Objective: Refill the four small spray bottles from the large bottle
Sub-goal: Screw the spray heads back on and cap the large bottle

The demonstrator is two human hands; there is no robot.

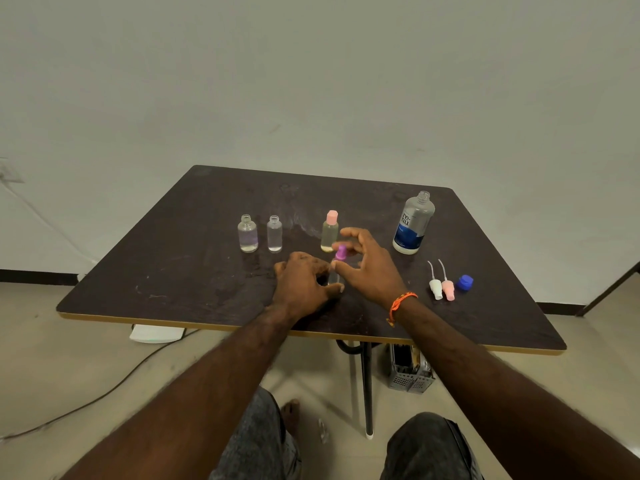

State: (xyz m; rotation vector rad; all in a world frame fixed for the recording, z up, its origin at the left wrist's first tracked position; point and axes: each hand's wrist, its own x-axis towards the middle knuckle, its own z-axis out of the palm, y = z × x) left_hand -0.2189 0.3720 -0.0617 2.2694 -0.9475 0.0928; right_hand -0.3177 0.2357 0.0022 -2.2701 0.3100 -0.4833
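Two uncapped small bottles [247, 234] [274, 234] stand on the bench [173, 271] left of the large bottle [413, 223], nearer it a pink-capped one [329, 232]. Left hand [304, 285] grips the fourth bottle [334, 277]; right hand [369, 265], fingers spread loose, touches its purple sprayer [341, 252].

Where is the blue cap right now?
In the head view, the blue cap lies on the table's right side, beside the pink spray head.
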